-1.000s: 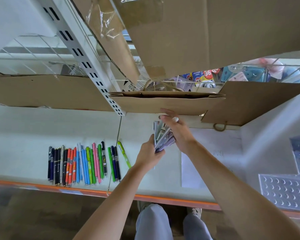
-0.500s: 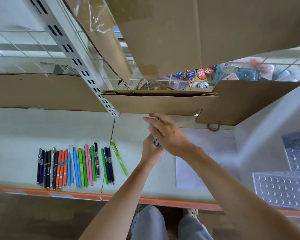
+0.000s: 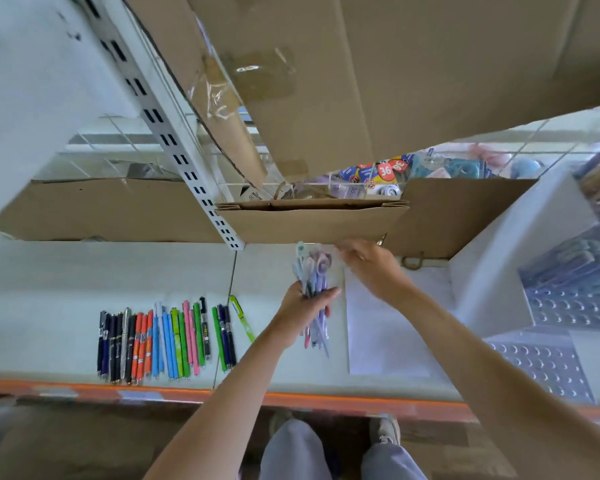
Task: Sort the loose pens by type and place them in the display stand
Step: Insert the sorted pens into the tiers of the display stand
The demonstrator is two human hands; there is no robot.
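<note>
The left hand (image 3: pixel 303 304) was raised mid-frame, fingers curled round a bundle of pens (image 3: pixel 314 289) — forearm angled up from below. The right hand (image 3: pixel 369 263) hovered just beside it, blurred.

Pale shelf (image 3: pixel 66 289), row of sorted pens (image 3: pixel 167 341), white paper sheet (image 3: pixel 388 344)

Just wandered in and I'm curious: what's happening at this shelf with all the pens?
A person is sorting pens. Their left hand grips a bunch of pale purple pens, while the right hand reaches just above it, near a brown cardboard box. A row of pens, grouped by colour, lies on the shelf to the left. None are in the pen stand yet.
</note>
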